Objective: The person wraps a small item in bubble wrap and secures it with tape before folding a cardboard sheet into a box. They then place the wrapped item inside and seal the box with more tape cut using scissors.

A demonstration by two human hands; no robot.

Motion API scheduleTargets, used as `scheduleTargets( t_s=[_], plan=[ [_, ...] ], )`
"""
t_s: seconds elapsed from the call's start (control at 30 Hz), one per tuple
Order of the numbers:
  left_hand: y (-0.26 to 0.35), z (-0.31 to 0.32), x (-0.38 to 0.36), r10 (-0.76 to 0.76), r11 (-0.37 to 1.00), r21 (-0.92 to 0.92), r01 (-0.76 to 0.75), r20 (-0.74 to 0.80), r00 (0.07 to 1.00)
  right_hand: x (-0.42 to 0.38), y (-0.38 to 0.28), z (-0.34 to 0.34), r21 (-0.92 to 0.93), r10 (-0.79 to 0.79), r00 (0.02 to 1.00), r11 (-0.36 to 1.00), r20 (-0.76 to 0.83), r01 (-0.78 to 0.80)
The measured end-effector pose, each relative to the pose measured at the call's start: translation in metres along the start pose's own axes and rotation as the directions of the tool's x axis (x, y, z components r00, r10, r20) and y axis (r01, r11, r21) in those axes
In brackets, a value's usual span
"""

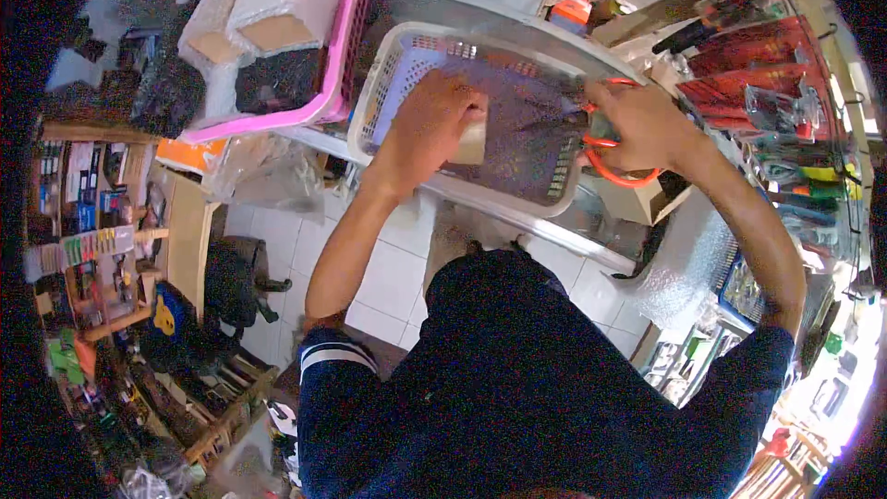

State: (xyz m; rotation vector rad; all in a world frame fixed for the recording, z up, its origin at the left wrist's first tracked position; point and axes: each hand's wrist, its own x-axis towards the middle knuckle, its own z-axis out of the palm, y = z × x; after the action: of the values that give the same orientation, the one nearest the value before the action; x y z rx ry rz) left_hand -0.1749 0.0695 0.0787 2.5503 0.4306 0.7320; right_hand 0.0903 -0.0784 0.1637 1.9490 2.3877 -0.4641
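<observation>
A pale plastic basket (365,120) with perforated walls stands on the counter. Over its left part, my left hand (430,129) has its fingers curled round a small light brown box (469,140). Dark plastic material (531,115) lies in the basket, between my two hands. At the basket's right edge, my right hand (642,125) is closed on scissors with orange-red handles (614,166). The scissors' blades are hard to make out against the dark plastic.
A pink basket (337,55) with bubble-wrapped boxes (282,0) stands at the upper left. An open cardboard box (637,200) is beneath my right hand. Red packages (753,65) lie at the upper right. Below the counter is a tiled floor (383,277).
</observation>
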Motion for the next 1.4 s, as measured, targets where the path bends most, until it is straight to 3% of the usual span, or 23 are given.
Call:
scheduleTargets(
  t_s=[0.07, 0.17, 0.37, 0.47, 0.57, 0.77, 0.97, 1.07, 1.13, 1.2, 1.27, 1.4],
  plan=[
    [0.002, 0.002, -0.001, 0.050, 0.999, 0.018, -0.049, -0.050, 0.998, 0.003, -0.011, -0.008, 0.023, 0.026, 0.996, 0.999, 0.081, -0.028],
    [0.006, 0.001, 0.002, 0.040, 0.997, 0.068, -0.040, 0.003, 0.999, 0.005, -0.011, 0.007, 0.118, -0.055, 0.998, 0.991, -0.036, 0.059],
    [0.013, -0.001, 0.002, 0.012, 0.996, 0.085, -0.010, -0.020, 1.000, 0.014, -0.007, 0.021, 0.104, -0.167, 0.961, 0.976, -0.221, 0.193],
    [0.014, 0.001, 0.004, 0.006, 0.993, 0.121, -0.007, 0.003, 1.000, 0.016, -0.004, 0.023, 0.119, -0.106, 0.976, 0.984, -0.189, 0.130],
    [0.015, 0.002, 0.004, -0.015, 0.993, 0.120, 0.013, 0.012, 1.000, 0.017, -0.005, 0.015, 0.128, -0.184, 0.963, 0.969, -0.195, 0.211],
    [0.013, 0.007, 0.007, 0.125, 0.986, 0.116, -0.123, -0.010, 0.992, 0.018, -0.010, 0.021, 0.129, -0.142, 0.982, 0.979, -0.128, 0.159],
    [0.017, 0.005, 0.009, 0.215, 0.961, 0.178, -0.213, 0.009, 0.977, 0.026, -0.007, 0.027, 0.127, -0.202, 0.973, 0.968, -0.113, 0.215],
    [0.016, 0.006, 0.011, 0.216, 0.971, 0.105, -0.214, -0.015, 0.976, 0.026, 0.003, 0.036, 0.119, -0.270, 0.942, 0.947, -0.201, 0.297],
    [0.017, 0.006, 0.011, 0.186, 0.978, 0.095, -0.183, -0.014, 0.983, 0.027, -0.005, 0.021, 0.205, -0.124, 0.992, 0.971, 0.000, 0.121],
    [0.015, 0.010, 0.010, 0.164, 0.984, 0.079, -0.162, -0.023, 0.986, 0.026, -0.008, 0.009, 0.179, -0.101, 0.994, 0.980, 0.050, 0.091],
    [0.009, 0.016, 0.010, 0.153, 0.987, 0.055, -0.151, -0.041, 0.987, 0.025, -0.006, 0.004, 0.053, -0.204, 0.978, 0.977, -0.051, 0.207],
    [0.011, 0.018, 0.012, 0.102, 0.995, 0.004, -0.101, -0.051, 0.994, 0.024, -0.007, 0.005, 0.052, -0.155, 0.987, 0.986, -0.039, 0.157]
  ],
)
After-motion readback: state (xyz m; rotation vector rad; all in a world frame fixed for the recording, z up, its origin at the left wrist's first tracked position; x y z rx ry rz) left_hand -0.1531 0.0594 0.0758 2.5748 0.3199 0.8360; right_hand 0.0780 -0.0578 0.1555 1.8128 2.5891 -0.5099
